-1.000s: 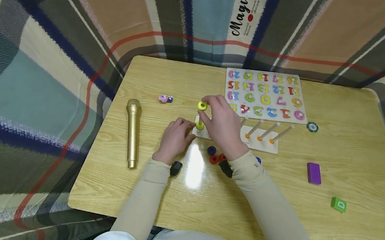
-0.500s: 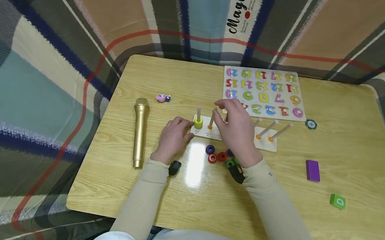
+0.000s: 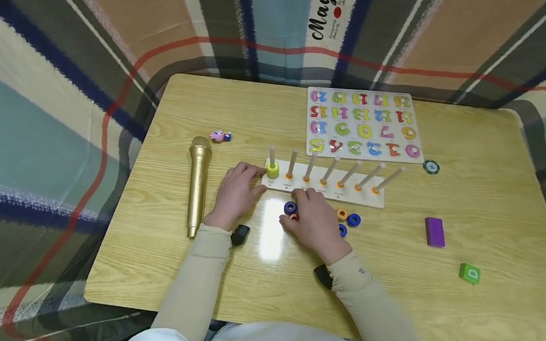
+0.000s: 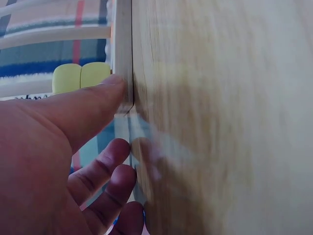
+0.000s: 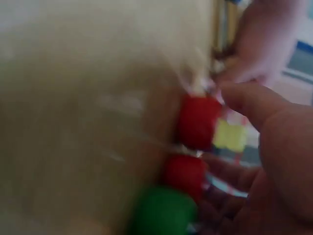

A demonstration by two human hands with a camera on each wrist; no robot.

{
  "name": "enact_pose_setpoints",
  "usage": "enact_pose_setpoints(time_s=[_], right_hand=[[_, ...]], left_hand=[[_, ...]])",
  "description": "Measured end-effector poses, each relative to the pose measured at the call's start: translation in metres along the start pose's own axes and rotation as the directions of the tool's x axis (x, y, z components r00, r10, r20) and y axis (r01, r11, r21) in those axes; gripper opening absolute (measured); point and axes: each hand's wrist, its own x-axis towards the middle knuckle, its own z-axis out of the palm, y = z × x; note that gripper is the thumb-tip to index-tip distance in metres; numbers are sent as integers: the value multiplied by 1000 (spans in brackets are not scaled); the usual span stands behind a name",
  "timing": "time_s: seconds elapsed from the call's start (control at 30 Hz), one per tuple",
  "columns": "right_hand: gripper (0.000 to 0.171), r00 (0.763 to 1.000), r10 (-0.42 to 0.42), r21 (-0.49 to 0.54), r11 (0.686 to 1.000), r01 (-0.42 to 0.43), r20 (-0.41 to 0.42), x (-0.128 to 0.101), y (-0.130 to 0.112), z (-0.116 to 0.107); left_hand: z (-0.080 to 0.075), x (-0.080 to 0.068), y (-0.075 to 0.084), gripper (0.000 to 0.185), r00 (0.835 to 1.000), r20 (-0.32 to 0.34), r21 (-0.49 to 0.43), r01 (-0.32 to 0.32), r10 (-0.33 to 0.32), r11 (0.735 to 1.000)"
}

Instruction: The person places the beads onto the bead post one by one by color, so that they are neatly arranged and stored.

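Note:
A white peg board (image 3: 322,189) with a row of upright wooden pegs lies mid-table. My left hand (image 3: 235,194) holds its left end, thumb at the front corner and a fingertip at the end edge. Two yellow rings (image 3: 272,169) are stacked on the leftmost peg. My right hand (image 3: 317,225) is low over the loose rings in front of the board. Its thumb and index finger stand apart, beside a red ring (image 5: 198,122), blurred in the right wrist view. A blue ring (image 3: 290,208) lies by its fingertips. A green ring (image 5: 164,210) is below the red ones.
An orange ring (image 3: 341,215) and blue rings (image 3: 353,219) lie right of my right hand. A gold microphone (image 3: 197,186) is at left, a small toy figure (image 3: 220,136) behind. Also on the table: number puzzle (image 3: 363,125), round chip (image 3: 431,167), purple block (image 3: 434,232), green block (image 3: 470,273).
My right hand has released a yellow ring onto the leftmost peg, moved right, then come down to the loose rings. The microphone has shifted right, nearer my left hand, which stays at the board.

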Motion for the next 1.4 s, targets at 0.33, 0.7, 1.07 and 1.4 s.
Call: enact_pose_setpoints(time_s=[0.33,0.7,1.07,1.4], right_hand=[[23,993,27,-12,1000,-29,-113,0,-2,5],[32,845,-92,162,965,206,-527,25,-2,-52],[32,895,-59,52,994,92,-441,49,-17,-70],[36,895,-15,126,989,80,-445,34,-4,-79]], left_hand=[[0,-2,-1,43,1000,3,-6,6,-6,1000],[-1,-1,-1,42,1000,-14,-4,-18,18,1000],[2,-1,-5,41,999,-24,-1,-40,40,999],[1,1,-1,42,999,-23,2,-34,34,999]])
